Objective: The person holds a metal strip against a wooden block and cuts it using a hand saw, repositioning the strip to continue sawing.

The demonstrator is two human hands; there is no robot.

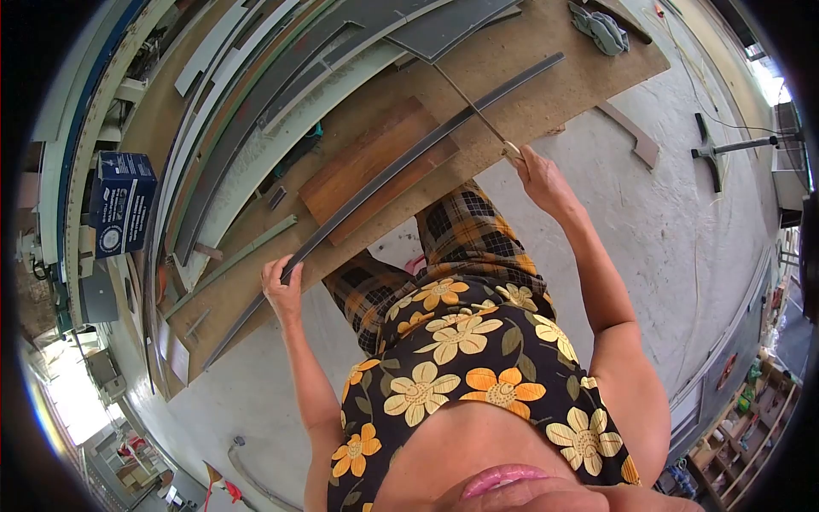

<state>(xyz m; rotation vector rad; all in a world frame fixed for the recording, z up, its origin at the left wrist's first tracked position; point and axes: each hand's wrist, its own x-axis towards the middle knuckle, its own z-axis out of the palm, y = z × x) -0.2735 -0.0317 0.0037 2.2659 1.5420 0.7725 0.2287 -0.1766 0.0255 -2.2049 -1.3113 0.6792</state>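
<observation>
A long, dark grey strip (pixel 384 181) lies diagonally across the brown workbench, over a reddish-brown wooden board (pixel 358 166). My left hand (pixel 283 286) is closed around the strip toward its near left end, thumb on top. Out past the bench's front edge, my right hand (pixel 546 181) grips the pale end of a long, thin, straight tool (pixel 467 98). It looks like a narrow saw or rod, and I cannot make out teeth. The tool crosses over the strip nearer its far end, its tip reaching toward a dark grey panel (pixel 448 30).
Curved-looking stacks of long panels (pixel 256 128) fill the back of the bench (pixel 589 81). A blue box (pixel 124 205) stands at left, a green strip (pixel 247 249) lies nearby, and a grey cloth (pixel 600 32) rests at the far right. An angled offcut (pixel 631 136) is on the floor.
</observation>
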